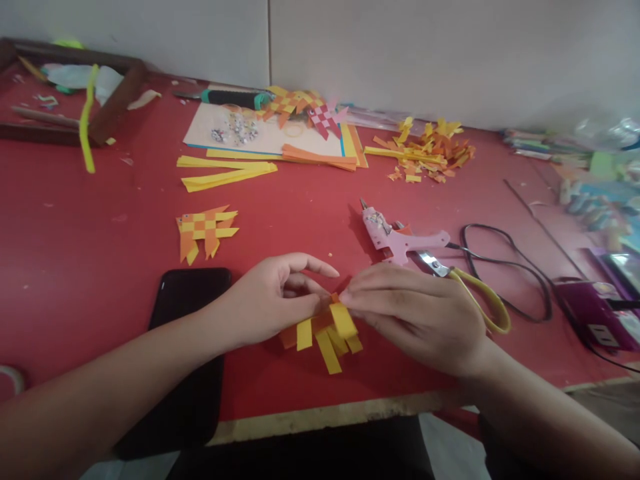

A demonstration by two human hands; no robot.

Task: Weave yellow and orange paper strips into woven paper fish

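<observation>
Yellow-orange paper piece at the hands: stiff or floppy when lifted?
Probably light: the paper piece looks made of thin, flat strips. Its yellow ends would likely flex rather than stay rigid if pushed, as they splay out at different angles.

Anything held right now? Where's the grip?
Yes: a bunch of yellow and orange paper strips, by its upper edge, between left hand and right hand. Exact fingertip contact is partly hidden.
</observation>
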